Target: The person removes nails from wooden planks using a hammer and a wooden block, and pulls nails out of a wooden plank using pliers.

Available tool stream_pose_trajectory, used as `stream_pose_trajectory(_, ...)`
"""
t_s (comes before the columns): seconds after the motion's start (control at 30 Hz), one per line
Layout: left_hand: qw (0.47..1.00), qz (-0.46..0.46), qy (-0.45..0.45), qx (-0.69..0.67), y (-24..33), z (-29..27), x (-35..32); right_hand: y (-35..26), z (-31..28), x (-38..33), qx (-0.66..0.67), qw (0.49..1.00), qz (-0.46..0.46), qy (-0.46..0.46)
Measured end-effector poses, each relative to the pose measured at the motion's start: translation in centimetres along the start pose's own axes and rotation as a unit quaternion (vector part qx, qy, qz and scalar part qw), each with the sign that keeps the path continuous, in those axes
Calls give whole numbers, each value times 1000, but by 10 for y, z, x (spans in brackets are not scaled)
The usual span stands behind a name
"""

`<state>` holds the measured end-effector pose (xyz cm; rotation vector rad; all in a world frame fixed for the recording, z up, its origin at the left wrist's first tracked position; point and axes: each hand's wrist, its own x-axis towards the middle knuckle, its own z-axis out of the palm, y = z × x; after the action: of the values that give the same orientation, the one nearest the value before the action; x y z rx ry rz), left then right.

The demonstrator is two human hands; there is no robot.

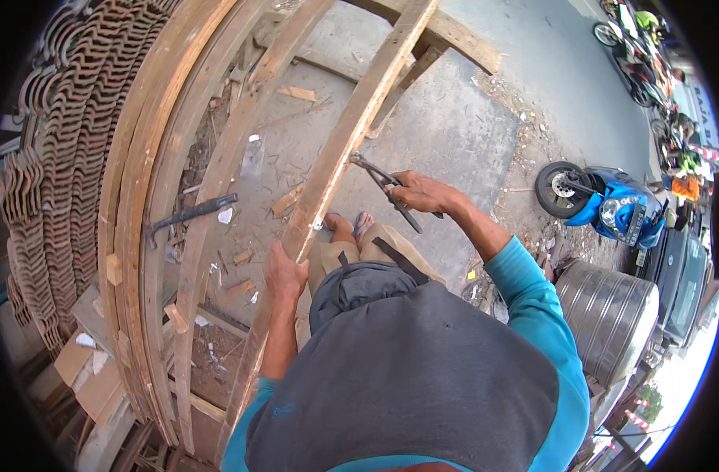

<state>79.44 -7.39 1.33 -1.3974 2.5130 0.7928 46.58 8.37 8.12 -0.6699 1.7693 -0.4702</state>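
Observation:
In front of me a long wooden beam [333,161] runs from the far middle down past my left side. My left hand [284,271] is closed around it near my waist. A pair of metal pincers [367,166] is in my right hand [422,193], fingers wrapped about the handles. Their jaws touch the right edge of the beam; whether a nail sits between them is too small to tell. Left of this beam, a hammer [194,211] with a dark handle lies across other boards.
More long planks [158,165] run along the left, beside tall stacks of curved roof tiles [88,149]. Wood scraps [287,200] litter the ground. At the right stand a blue motorcycle [611,206] and a ribbed metal tank [611,311]. Further motorcycles [633,59] line the road's far side.

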Motion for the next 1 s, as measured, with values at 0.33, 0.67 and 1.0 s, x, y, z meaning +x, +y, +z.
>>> stream_pose_trajectory(0.33,998,-6,19,53,-23,48,1,32,-9,39,313,940,64,-121)
stream_pose_trajectory(0.67,1000,6,1,-11,-17,9,2,31,143,59,251,938,-139,196)
stream_pose_trajectory(1.0,942,21,-232,-241,-67,5,52,45,132,69,0,966,-211,149)
